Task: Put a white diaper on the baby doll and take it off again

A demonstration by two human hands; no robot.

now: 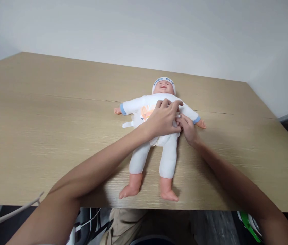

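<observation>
A baby doll lies on its back, feet toward me, in a white outfit with blue cuffs and a white headband with blue lettering. Around its waist is a white diaper with an orange print on the front. One tab sticks out loose on the left. My left hand is bent over the diaper's front, with the thumb at its right side edge and the index finger raised. Beside it, my right hand pinches the diaper's right side near the waist. The fingertips partly hide what they grip.
The doll lies on a wooden table with a seam running across it, its feet near the front edge. A pale wall stands behind. A white cable hangs at the lower left, and a green object shows below the table at right.
</observation>
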